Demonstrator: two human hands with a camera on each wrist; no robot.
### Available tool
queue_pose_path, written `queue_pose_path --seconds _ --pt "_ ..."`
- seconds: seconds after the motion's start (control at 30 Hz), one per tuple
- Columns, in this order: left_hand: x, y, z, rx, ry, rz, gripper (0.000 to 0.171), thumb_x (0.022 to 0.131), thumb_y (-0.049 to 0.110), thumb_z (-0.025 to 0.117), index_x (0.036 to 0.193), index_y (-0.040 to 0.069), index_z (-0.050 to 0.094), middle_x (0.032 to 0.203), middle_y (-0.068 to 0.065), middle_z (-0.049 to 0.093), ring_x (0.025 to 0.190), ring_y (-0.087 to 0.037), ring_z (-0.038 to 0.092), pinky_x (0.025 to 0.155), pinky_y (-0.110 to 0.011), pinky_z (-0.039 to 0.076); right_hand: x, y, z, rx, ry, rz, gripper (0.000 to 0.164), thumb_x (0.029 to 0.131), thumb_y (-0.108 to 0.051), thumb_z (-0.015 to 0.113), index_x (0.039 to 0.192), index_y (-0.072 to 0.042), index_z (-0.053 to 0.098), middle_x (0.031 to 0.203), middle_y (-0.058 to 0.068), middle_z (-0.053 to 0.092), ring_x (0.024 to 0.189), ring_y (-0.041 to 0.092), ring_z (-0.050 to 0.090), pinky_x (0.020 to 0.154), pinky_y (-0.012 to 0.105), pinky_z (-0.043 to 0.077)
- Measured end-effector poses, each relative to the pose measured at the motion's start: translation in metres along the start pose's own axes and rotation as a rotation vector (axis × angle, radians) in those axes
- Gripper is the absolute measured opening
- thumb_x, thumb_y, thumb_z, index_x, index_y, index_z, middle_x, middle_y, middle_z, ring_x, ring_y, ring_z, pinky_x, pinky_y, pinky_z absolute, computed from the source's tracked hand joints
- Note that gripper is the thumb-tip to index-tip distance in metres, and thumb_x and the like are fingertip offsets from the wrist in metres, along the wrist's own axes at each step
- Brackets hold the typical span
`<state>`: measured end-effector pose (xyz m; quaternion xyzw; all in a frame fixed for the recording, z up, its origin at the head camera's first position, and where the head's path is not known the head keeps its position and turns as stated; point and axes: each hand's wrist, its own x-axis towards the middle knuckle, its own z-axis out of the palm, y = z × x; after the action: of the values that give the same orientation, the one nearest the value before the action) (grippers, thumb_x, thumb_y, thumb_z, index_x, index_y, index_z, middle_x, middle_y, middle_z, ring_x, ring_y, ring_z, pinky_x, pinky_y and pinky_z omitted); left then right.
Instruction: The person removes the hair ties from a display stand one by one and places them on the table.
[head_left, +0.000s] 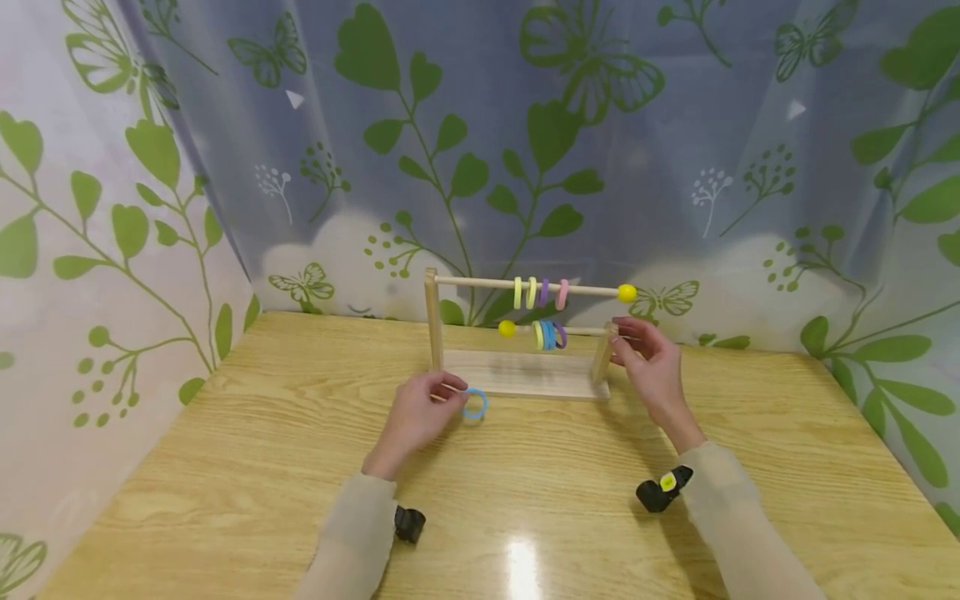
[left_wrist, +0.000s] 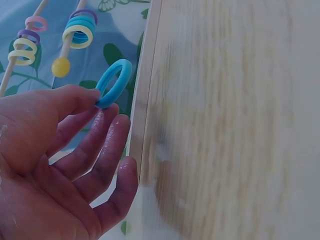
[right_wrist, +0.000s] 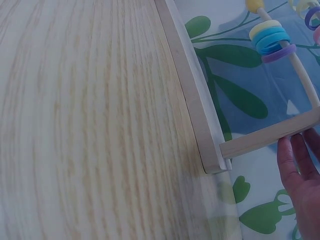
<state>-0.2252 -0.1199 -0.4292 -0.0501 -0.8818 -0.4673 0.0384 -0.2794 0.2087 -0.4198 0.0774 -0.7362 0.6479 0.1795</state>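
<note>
My left hand [head_left: 423, 412] pinches a light blue ring [left_wrist: 116, 82] between thumb and fingertips, in front of the left end of a wooden rack [head_left: 525, 379]. The ring hangs clear of both rods. With thumb and fingers at its top, my right hand [head_left: 654, 367] holds the rack's short right post [head_left: 603, 358]. On the upper rod [head_left: 480, 283] are pale yellow rings [left_wrist: 22, 52], a purple ring [head_left: 543, 292] and a pink ring [head_left: 562, 294]. The lower rod [right_wrist: 302, 80] carries yellow, blue and purple rings bunched together.
Yellow balls cap the free rod ends, one at the upper right [head_left: 627, 293] and one at the lower left [head_left: 507, 328]. The rack stands near the back of the wooden table [head_left: 247, 450]. A leaf-patterned curtain [head_left: 480, 167] hangs behind it.
</note>
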Motion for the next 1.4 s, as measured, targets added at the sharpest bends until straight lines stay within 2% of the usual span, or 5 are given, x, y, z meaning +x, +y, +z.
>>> queue_pose_path --seconds 0.23,0.63,0.8,1.1,1.4 --pt "0.0002 -0.0081 -0.0005 0.053 -0.024 0.009 0.008 0.093 0.019 0.074 0.099 0.015 0.077 0.093 -0.003 0.077 0.089 -0.018 0.072 0.08 -0.036 0.057 -0.0002 0.0006 -0.0002 0.005 -0.004 0.003 0.032 0.099 -0.005 0.064 0.128 0.008 0.062 0.104 -0.017 0.068 0.091 0.001 0.067 0.074 0.021 0.061" --pt "0.001 -0.0091 -0.0028 0.081 -0.067 -0.022 0.008 0.094 0.02 0.073 0.1 0.016 0.077 0.095 -0.003 0.077 0.092 -0.019 0.071 0.079 -0.035 0.055 0.0003 0.0014 -0.0002 -0.002 0.003 -0.006 0.031 0.099 -0.005 0.064 0.128 0.007 0.063 0.103 -0.017 0.068 0.09 0.001 0.068 0.074 0.022 0.061" --pt "0.001 -0.0092 -0.0027 0.088 -0.07 -0.024 0.008 0.093 0.02 0.074 0.099 0.016 0.078 0.093 -0.002 0.077 0.091 -0.018 0.07 0.076 -0.031 0.053 0.0006 0.0007 -0.0003 0.002 -0.003 -0.006 0.032 0.099 -0.005 0.064 0.128 0.007 0.062 0.103 -0.016 0.068 0.09 0.001 0.068 0.074 0.021 0.061" --pt "0.0022 -0.0096 -0.0023 0.11 -0.073 -0.005 0.007 0.093 0.018 0.074 0.099 0.016 0.078 0.095 0.0 0.077 0.09 -0.017 0.071 0.082 -0.036 0.056 0.0012 -0.0002 -0.0005 -0.005 -0.008 -0.012 0.031 0.099 -0.005 0.063 0.128 0.008 0.062 0.104 -0.016 0.068 0.091 0.0 0.067 0.075 0.022 0.061" --pt "0.0016 -0.0092 -0.0036 0.131 -0.073 0.002 0.008 0.095 0.019 0.073 0.1 0.015 0.077 0.096 0.0 0.076 0.09 -0.018 0.071 0.08 -0.035 0.057 0.0007 0.0005 -0.0008 -0.009 -0.009 -0.008 0.031 0.099 -0.005 0.063 0.128 0.007 0.062 0.104 -0.016 0.068 0.091 0.0 0.067 0.075 0.022 0.061"
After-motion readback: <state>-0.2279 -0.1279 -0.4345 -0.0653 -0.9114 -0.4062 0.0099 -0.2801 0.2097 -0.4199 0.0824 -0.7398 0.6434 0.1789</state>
